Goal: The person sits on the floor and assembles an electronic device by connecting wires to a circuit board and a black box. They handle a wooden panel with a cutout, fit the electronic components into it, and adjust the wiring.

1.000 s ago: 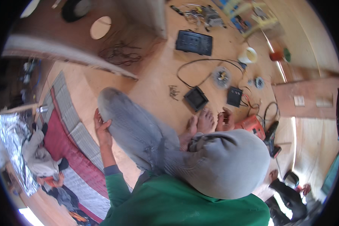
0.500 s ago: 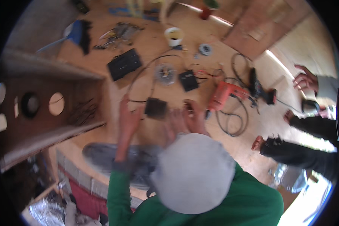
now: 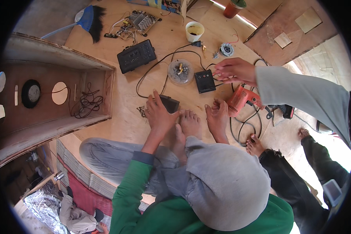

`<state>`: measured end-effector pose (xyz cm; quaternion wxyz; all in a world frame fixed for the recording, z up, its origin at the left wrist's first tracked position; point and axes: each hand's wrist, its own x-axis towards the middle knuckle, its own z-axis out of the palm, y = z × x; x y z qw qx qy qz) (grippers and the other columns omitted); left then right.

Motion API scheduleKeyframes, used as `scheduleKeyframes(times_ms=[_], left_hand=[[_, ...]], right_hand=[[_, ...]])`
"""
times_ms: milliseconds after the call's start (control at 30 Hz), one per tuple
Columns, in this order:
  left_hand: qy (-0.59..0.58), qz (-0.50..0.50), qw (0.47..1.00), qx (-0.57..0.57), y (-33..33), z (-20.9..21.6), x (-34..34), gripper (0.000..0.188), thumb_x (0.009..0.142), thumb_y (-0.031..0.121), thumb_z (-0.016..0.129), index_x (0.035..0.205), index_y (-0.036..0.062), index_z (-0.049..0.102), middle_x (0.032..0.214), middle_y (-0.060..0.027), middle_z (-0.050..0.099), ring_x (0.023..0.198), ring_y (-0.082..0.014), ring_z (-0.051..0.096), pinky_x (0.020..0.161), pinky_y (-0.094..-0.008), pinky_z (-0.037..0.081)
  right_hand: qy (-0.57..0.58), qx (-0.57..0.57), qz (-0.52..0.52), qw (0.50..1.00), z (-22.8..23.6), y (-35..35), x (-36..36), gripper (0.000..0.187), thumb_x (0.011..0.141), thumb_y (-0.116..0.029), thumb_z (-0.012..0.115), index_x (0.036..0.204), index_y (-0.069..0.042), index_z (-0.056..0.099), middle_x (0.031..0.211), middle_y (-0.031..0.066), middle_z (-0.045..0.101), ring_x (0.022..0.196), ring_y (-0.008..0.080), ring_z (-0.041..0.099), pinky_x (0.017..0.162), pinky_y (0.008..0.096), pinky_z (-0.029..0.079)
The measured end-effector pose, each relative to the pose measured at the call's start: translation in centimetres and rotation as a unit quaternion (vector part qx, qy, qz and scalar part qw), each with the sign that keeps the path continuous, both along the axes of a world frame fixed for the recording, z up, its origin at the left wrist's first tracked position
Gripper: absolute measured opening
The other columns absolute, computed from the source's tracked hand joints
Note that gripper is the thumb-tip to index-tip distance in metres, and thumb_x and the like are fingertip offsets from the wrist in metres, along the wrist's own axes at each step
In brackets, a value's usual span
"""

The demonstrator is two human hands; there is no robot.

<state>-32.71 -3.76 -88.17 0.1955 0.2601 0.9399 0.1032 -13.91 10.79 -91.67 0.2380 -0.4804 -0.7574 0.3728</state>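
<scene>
A: Position of the black box (image 3: 171, 103)?
B: On the plywood floor (image 3: 123, 121), just beyond the left hand (image 3: 158, 115), its near left part hidden behind that hand. Firm contact cannot be confirmed.
A: State of both hands?
B: Left: fingers and thumb spread wide, no grip evident. Right hand (image 3: 217, 117): fingers partly curled, near the orange drill (image 3: 240, 102); whether it holds anything, I cannot tell.
A: Edges around the box?
B: Small screws (image 3: 141, 111) to the left, a bare foot (image 3: 191, 123) close on the near right, a black cable (image 3: 138, 85) curving round the far left.
A: Room for movement?
B: Widest leftward past the screws: a stretch of floor reaches the wooden cabinet (image 3: 43, 125). Ahead, the clear round dish (image 3: 170, 66) limits travel.
</scene>
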Motion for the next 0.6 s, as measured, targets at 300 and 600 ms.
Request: scheduleKeyframes(times_ms=[300,600], left_hand=[[0.005,0.003,0.999,0.051,-0.8,0.1,-0.1,0.138,0.077,0.057,0.097,0.176,0.0037,0.017,0.17,-0.0365,0.035,0.158,-0.0532,0.037,0.129,-0.0637,0.032],[-0.019,0.014,0.997,0.079,-1.8,0.7,0.1,0.132,0.08,0.06,0.095,0.175,0.0026,0.022,0.169,-0.0365,0.037,0.159,-0.0531,0.037,0.13,-0.0616,0.033]], right_hand=[[0.04,-0.09,-0.004,0.995,0.4,-0.4,-0.9,0.051,0.092,-0.009,0.084,0.137,0.0,0.063,0.118,0.0146,0.067,0.091,0.0224,0.07,0.082,0.0385,0.058],[0.043,-0.056,-0.01,0.997,0.6,-1.2,-0.2,0.046,0.092,-0.007,0.084,0.134,0.0,0.066,0.113,0.0132,0.07,0.09,0.0204,0.071,0.08,0.0359,0.06]])
